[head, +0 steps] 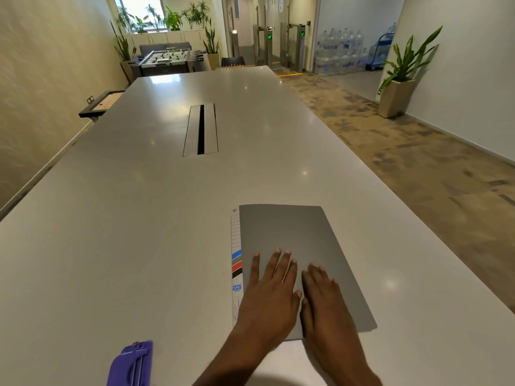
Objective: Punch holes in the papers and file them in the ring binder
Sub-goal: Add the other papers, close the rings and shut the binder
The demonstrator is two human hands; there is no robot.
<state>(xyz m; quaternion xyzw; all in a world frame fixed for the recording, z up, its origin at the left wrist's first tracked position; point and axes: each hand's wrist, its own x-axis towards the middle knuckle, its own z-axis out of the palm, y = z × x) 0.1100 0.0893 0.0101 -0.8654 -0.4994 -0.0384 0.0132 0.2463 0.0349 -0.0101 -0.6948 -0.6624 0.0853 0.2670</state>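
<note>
Both hands flat, fingers spread, holding nothing — left hand [269, 291] and right hand [326, 299] press the closed grey binder [292, 232]. Purple hole punch [131, 363] idle near left — no loose papers visible; stage unclear.

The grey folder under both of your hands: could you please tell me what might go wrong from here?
1. The grey folder is closed with both the left hand and the right hand flat on it; on the smooth table it might slide when opened.
2. The purple hole punch sits by the near table edge, so an elbow could knock it off.
3. No loose papers are in view.
</note>
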